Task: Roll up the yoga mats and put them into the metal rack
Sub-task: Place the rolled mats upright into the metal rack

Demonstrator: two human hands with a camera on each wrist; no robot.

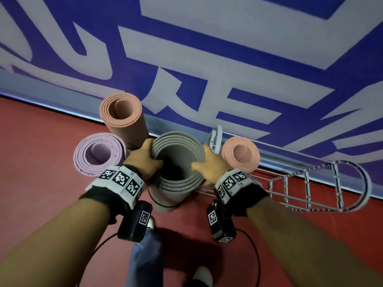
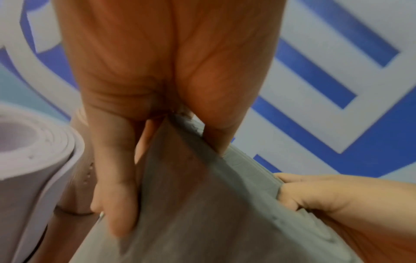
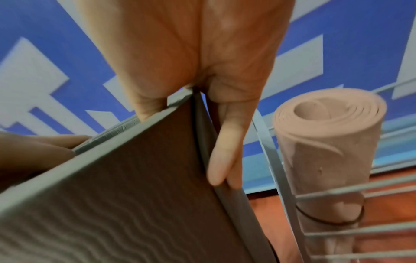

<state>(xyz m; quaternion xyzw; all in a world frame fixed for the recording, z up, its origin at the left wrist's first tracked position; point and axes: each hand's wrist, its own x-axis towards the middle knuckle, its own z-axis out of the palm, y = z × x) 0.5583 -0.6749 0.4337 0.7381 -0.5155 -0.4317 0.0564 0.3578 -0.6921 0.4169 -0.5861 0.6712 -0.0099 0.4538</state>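
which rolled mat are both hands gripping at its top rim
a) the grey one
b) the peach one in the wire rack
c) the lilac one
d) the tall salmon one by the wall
a: in the head view the left hand and right hand each pinch opposite sides of the grey rolled foam yoga mat, thumbs inside its open end.

grey mat [image 1: 178, 146], lilac mat [image 1: 99, 154], blue-white wall [image 1: 248, 59]

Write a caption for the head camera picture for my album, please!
Both hands, left and right, grip the grey mat beside three rolled mats.
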